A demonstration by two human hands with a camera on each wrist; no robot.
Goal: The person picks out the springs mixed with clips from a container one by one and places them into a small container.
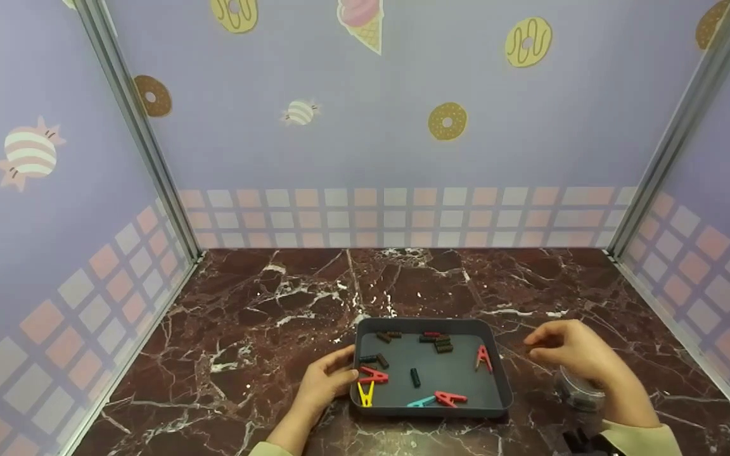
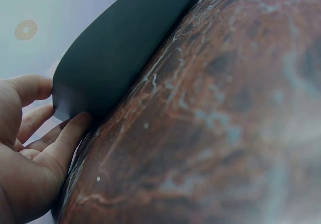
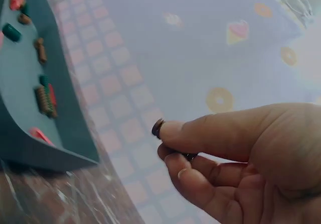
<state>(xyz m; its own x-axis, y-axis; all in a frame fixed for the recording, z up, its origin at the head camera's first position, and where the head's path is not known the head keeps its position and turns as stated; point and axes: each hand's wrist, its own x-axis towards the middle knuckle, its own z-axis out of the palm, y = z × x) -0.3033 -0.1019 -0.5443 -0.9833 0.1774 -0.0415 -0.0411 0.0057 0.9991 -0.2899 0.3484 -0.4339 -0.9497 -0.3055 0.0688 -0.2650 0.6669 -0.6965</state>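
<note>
A dark grey tray [image 1: 431, 411] lies on the marbled tabletop, holding several small ribbed cylinders [image 1: 415, 378] in brown, black and red. Among them are spring clips: red [image 1: 483, 358], yellow [image 1: 366, 394] and blue [image 1: 422, 401]. My left hand [image 1: 327, 383] grips the tray's left side, with its fingers at the wall and its thumb by the rim. Right of the tray, my right hand [image 1: 564, 348] is raised. In the right wrist view it pinches a small dark brown cylinder [image 3: 157, 128] between thumb and fingers, which hide most of it.
A clear round container [image 1: 580, 396] stands right of the tray, partly covered by my right forearm. Patterned panels [image 1: 397, 152] with metal corner posts [image 1: 143, 133] enclose the table at the back and sides.
</note>
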